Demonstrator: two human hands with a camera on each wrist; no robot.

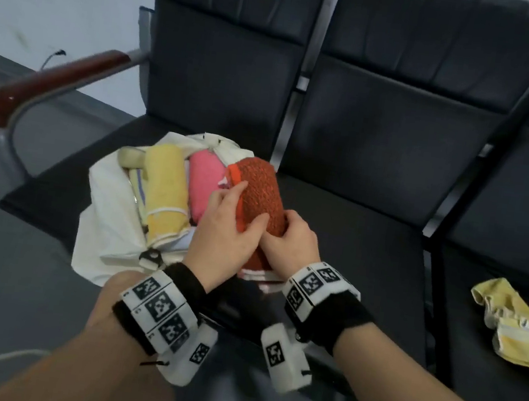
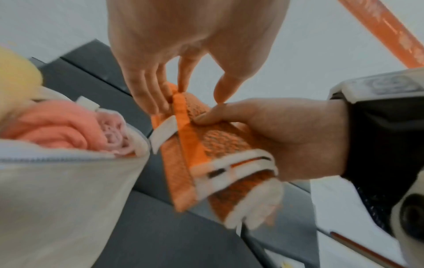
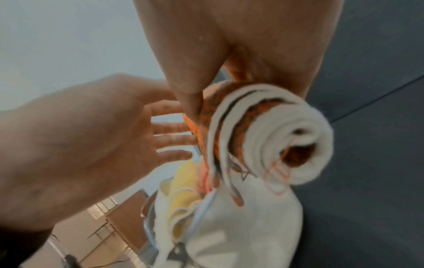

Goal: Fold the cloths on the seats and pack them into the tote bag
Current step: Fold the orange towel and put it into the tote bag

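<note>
A white tote bag (image 1: 106,213) stands open on the left black seat, with a rolled yellow cloth (image 1: 166,194) and a rolled pink cloth (image 1: 203,179) inside. At the bag's right rim, both hands hold a rolled orange cloth (image 1: 260,193) with white trim. My right hand (image 1: 289,234) grips the roll's near end, thumb on top. My left hand (image 1: 226,225) lies against its left side with straight, spread fingers (image 3: 174,139) that touch the loose orange edge (image 2: 183,127). The roll's white coiled end (image 3: 305,123) points toward me, above the bag (image 3: 241,226).
A crumpled yellow cloth (image 1: 516,324) lies on the right-hand seat. The middle seat (image 1: 353,232) is bare black padding. A dark red armrest (image 1: 60,79) on a metal tube stands left of the bag. Grey floor lies to the left.
</note>
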